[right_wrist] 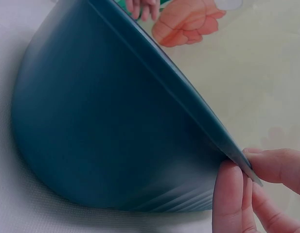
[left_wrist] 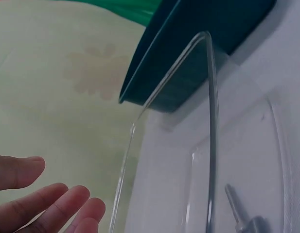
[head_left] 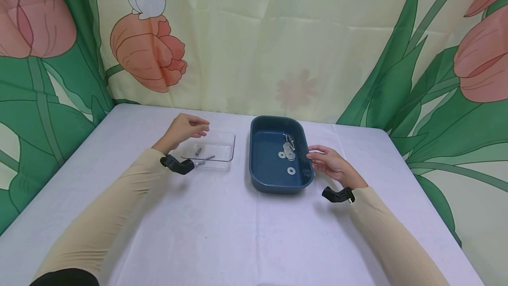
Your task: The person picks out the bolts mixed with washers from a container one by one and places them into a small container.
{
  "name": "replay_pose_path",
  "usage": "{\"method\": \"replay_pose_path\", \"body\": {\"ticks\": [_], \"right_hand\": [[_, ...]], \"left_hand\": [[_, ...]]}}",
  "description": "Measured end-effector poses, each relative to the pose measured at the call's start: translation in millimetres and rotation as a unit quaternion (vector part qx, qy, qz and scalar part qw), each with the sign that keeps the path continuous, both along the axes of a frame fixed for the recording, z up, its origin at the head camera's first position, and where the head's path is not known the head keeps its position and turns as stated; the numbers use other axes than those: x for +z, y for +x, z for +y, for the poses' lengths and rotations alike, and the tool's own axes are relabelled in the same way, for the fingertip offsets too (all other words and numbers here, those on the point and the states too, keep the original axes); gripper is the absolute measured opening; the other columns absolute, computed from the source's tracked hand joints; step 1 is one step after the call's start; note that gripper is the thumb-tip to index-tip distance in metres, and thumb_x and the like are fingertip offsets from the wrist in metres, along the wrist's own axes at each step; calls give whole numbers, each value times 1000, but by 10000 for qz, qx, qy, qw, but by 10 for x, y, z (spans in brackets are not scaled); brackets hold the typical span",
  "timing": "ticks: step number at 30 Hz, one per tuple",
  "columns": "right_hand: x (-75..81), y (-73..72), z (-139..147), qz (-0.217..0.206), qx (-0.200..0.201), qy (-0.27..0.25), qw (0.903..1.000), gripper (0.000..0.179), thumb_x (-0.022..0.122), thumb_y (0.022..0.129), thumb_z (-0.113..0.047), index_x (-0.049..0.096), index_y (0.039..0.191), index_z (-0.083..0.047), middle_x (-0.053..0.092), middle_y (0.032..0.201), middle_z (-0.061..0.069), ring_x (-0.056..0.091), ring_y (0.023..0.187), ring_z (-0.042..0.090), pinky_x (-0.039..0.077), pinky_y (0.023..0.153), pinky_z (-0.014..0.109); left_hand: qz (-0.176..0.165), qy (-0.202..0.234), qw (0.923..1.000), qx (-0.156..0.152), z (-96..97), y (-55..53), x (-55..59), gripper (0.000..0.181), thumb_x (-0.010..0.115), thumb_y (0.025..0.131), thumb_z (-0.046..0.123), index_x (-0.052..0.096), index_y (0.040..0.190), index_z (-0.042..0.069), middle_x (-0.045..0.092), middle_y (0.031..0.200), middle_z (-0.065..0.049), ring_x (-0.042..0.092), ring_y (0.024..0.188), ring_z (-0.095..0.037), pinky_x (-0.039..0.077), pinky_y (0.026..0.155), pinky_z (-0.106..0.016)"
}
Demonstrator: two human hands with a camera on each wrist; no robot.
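My left hand point(head_left: 185, 129) hovers over the far left part of a clear plastic box point(head_left: 233, 147), thumb and fingers apart with nothing between them. Inside the box lie a few small metal bolts point(head_left: 198, 151); one also shows through the wall in the left wrist view point(left_wrist: 236, 206). To its right stands a dark blue rectangular tub point(head_left: 263, 167). My right hand point(head_left: 331, 165) pinches the tub's right rim point(right_wrist: 208, 128) between thumb and fingers. The tub holds several flat metal washers point(head_left: 291, 171) and a cluster of bolts point(head_left: 291, 144) near its right wall.
A white cloth point(head_left: 222, 228) covers the table beneath both containers. Behind the table hangs a curtain point(head_left: 246, 56) printed with tulips and a rabbit. Black straps point(head_left: 338, 195) are on both wrists.
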State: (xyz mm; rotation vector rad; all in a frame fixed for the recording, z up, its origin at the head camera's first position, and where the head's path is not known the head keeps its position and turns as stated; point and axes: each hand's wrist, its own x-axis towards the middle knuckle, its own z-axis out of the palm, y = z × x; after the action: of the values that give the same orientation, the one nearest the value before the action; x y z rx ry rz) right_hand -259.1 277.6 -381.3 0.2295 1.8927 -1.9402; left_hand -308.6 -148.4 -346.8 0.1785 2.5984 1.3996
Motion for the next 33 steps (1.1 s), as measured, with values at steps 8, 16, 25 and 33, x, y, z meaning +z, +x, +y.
{"method": "replay_pose_path", "body": {"ticks": [8,16,25,33], "right_hand": [[-6,-9,4,-33,-50,28,10000,26,57,92,-6,47,114,-12,67,86,-6,63,74,6,55,70,18],[1,-5,0,-15,-62,64,10000,31,57,91,-5,45,120,-9,68,86,-6,63,76,6,55,71,18],[2,-3,0,-11,-26,-1,10000,26,57,92,-5,47,114,-12,68,86,-6,63,76,7,55,72,19],[-8,-11,14,-12,12,10,10000,29,58,92,-7,47,117,-11,68,87,-6,64,78,7,55,73,19]], "left_hand": [[-211,299,9991,-208,254,58,78,36,56,94,18,57,125,0,62,123,-20,63,108,-34,52,92,-38],[-64,395,9981,-461,621,72,166,32,58,93,19,61,121,4,64,119,-16,66,103,-30,53,89,-34],[285,271,9942,-996,1096,27,213,28,61,90,17,65,115,5,66,115,-12,66,99,-26,53,90,-37],[773,57,9846,-1566,1495,-53,176,28,63,90,18,67,114,6,67,117,-9,61,111,-23,49,96,-36]]}}
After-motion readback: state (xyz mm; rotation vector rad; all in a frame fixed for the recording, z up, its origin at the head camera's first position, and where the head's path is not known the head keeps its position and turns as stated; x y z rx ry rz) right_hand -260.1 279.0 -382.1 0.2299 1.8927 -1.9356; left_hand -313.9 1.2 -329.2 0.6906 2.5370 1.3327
